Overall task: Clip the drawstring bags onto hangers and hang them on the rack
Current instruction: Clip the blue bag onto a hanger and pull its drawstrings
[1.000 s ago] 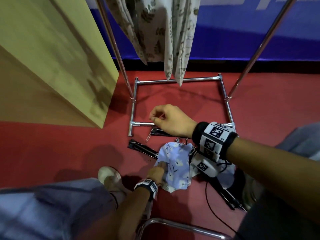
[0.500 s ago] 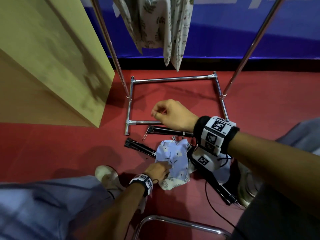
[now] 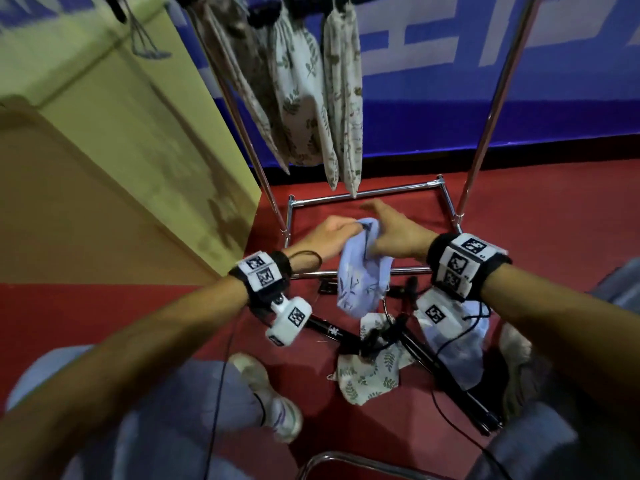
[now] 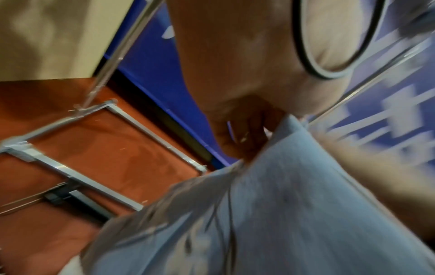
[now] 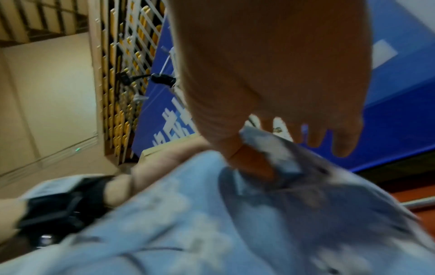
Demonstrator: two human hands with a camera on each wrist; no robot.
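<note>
Between both hands (image 3: 363, 233), the blue bag (image 3: 360, 278) hangs gripped.

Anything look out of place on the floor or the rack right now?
Yes, the floor is untidy: a leaf-print bag lies crumpled among loose black hangers, with a pale blue bag heaped beside it. Both hands hold a blue bag by its top, no hanger clipped on. The hung bags look orderly.
</note>
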